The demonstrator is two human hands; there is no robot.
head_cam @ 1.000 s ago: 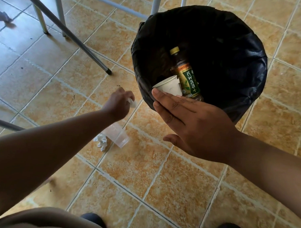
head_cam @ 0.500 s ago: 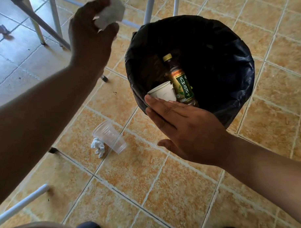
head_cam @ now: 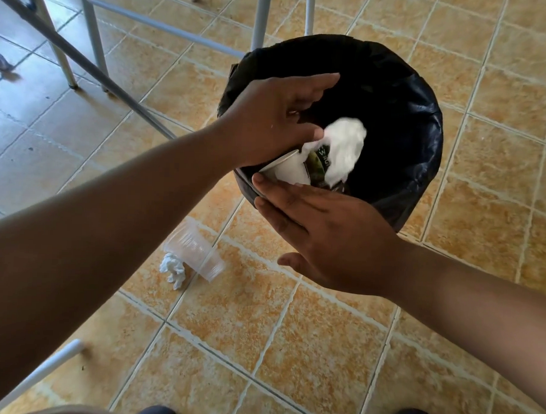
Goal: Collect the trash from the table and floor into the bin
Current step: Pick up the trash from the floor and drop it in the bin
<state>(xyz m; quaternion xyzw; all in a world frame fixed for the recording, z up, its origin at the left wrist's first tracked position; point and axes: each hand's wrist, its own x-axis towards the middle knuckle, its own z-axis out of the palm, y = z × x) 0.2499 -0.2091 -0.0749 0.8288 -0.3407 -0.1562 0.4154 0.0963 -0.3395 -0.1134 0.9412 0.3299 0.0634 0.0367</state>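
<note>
A bin lined with a black bag point(head_cam: 407, 124) stands on the tiled floor. My left hand point(head_cam: 274, 120) hovers over its mouth with fingers apart, and a white tissue point(head_cam: 341, 150) is falling just below it, free of the fingers. Inside lie a white paper cup point(head_cam: 290, 170) and a green-labelled bottle point(head_cam: 318, 160), mostly hidden. My right hand point(head_cam: 329, 236) is flat and open at the bin's near rim, holding nothing. On the floor to the left lie a clear plastic cup point(head_cam: 196, 250) and a crumpled white tissue point(head_cam: 173, 270), touching each other.
Grey metal table and chair legs point(head_cam: 94, 67) cross the floor behind and left of the bin. A small scrap point(head_cam: 1, 62) lies at the far left edge. A white bar point(head_cam: 37, 375) slants in at the lower left. My shoes point(head_cam: 156, 413) show at the bottom.
My left hand rose from the floor with a white tissue, swung right over the bin and let it go; the tissue now drops inside. My right hand stayed by the rim.
</note>
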